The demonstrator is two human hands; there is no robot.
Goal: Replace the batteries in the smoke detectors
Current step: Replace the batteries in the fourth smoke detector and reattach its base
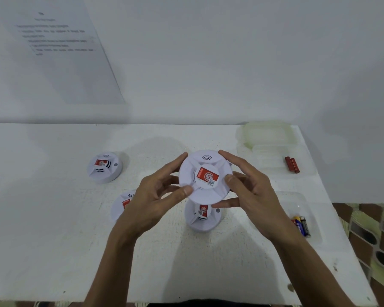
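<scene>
I hold a round white smoke detector [205, 176] with a red and white label above the table, face toward me. My left hand [157, 196] grips its left rim with thumb and fingers. My right hand [251, 191] grips its right rim, thumb on the front. Three more white smoke detectors lie on the table: one at the far left [104, 166], one [122, 206] partly hidden behind my left hand, one [203, 218] right below the held one. Red batteries [292, 164] lie in a clear tray at the right. Dark and blue batteries [302, 226] lie in a nearer clear tray.
The white table [53, 240] ends at its right edge near the battery trays, with patterned floor [375, 240] beyond. A translucent lidded container [267, 134] stands at the back right. A printed sheet [60, 47] hangs on the wall at the left.
</scene>
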